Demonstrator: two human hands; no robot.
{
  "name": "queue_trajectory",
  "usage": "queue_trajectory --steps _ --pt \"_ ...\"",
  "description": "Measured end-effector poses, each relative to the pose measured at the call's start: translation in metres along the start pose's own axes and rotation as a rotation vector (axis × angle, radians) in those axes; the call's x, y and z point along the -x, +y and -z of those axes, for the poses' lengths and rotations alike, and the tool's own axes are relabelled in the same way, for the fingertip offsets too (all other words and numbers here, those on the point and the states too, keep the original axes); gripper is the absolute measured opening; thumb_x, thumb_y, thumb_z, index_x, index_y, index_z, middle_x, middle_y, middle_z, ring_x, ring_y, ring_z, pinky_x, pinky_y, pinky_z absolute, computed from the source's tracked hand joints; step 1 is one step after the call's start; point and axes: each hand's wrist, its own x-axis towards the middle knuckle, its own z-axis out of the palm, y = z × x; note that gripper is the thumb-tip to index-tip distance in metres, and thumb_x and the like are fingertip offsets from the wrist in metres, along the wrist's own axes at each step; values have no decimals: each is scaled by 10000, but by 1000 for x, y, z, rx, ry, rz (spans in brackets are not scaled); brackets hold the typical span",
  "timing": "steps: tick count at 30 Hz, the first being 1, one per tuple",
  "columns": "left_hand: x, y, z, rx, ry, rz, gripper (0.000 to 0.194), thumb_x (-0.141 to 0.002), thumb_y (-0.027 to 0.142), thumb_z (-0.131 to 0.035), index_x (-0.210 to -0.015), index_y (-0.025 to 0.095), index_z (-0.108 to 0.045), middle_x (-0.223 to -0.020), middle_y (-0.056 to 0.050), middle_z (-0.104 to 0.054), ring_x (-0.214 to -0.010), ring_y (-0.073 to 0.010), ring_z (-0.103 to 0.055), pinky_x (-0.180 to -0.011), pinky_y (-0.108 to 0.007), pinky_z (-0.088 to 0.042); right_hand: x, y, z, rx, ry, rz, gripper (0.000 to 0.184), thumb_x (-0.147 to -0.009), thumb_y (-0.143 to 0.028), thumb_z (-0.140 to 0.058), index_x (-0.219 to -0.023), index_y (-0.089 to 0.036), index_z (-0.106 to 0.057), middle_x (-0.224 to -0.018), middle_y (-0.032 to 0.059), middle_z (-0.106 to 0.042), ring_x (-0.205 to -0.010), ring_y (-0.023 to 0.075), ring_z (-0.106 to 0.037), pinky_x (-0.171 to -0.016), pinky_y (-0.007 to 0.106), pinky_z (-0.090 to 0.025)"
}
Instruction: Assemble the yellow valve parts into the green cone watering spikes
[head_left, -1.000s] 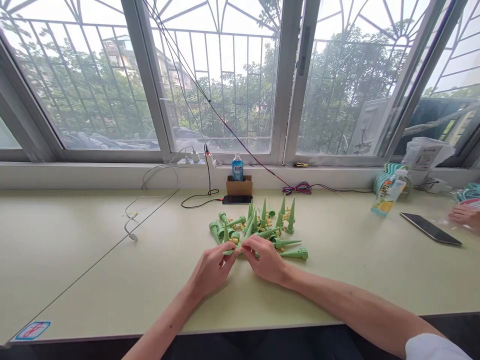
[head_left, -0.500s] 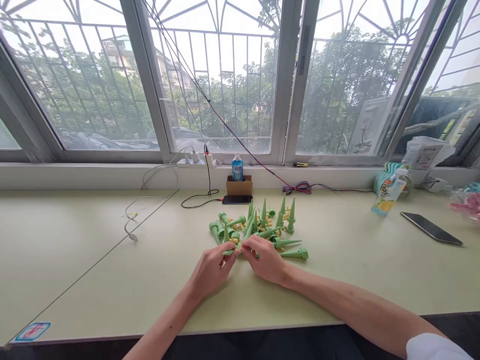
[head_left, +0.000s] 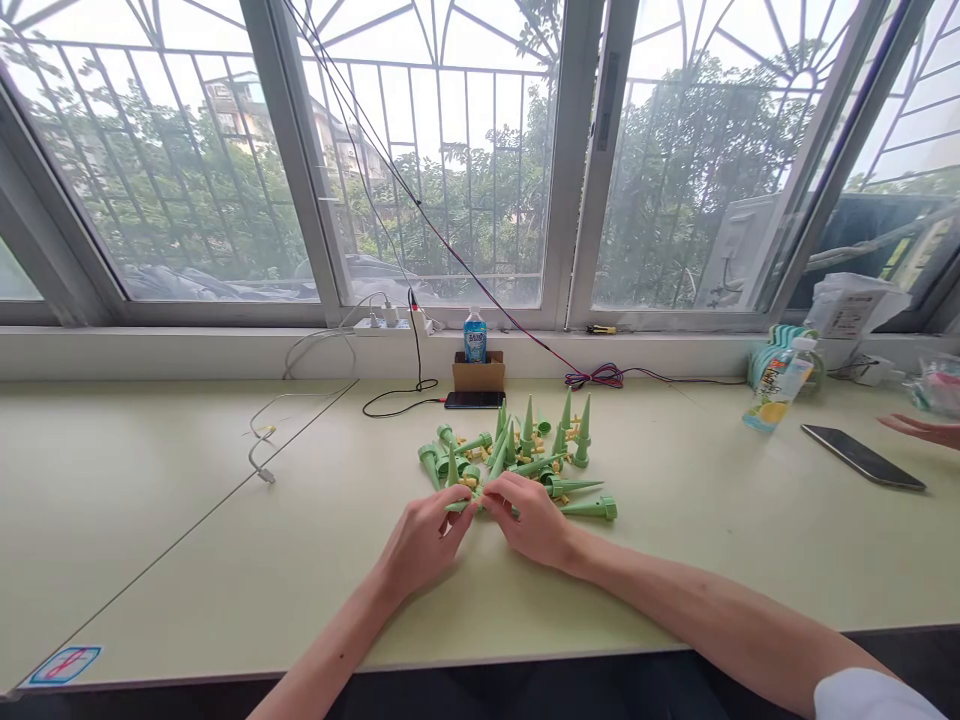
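Note:
My left hand [head_left: 427, 530] is closed on a green plastic plant-watering spike [head_left: 456, 506], whose tip pokes out left of the fingers. Fingertips of my right hand [head_left: 529, 518] meet those of the left and pinch a small yellow valve [head_left: 478, 499] at the spike's end, mostly covered by the fingers. Just beyond both hands lies a pile of similar green spikes, some upright like the far-right spike [head_left: 583, 432], others on their sides like the near-right spike [head_left: 590, 508]. Small yellow valves are scattered among them.
Behind the pile, a phone [head_left: 475, 400] lies before a cardboard box [head_left: 478, 375] and a blue-labelled bottle [head_left: 475, 337]. At right are a drink bottle [head_left: 778, 385], a dark tablet-like device [head_left: 862, 458] and another person's hand [head_left: 924, 430]. A white cable [head_left: 262, 465] lies at left.
My two hands stay almost still, fingertips together over the pile. At the right edge, the other person's hand left view and has come back; the pink bundle there has shifted.

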Motion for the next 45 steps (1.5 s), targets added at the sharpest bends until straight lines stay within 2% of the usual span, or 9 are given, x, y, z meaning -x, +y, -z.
queue_trajectory --steps 28,38,45 --pt "-1 2 1 -21 6 -23 232 -982 327 -483 -880 180 -632 -653 20 -633 -418 -67 -429 -480 -204 -370 -1 2 -1 -24 -13 11 294 -1028 -304 -420 -840 -188 -614 -745 44 -639 -648 150 -566 -617 250 -459" --pt "0 0 0 -63 21 -43 208 -974 320 -497 -885 190 -633 -646 24 -645 -420 -74 -481 -480 -201 -379 -1 -1 1 -4 -35 -8 245 -998 -236 -449 -788 -196 -569 -697 23 -612 -612 150 -543 -588 248 -426" --pt "0 1 1 -50 19 -38 211 -970 313 -494 -880 190 -639 -657 21 -649 -424 -77 -496 -474 -200 -390 -1 -3 1 -21 -35 -25 194 -983 -225 -480 -836 -194 -601 -731 32 -639 -630 149 -561 -608 249 -454"
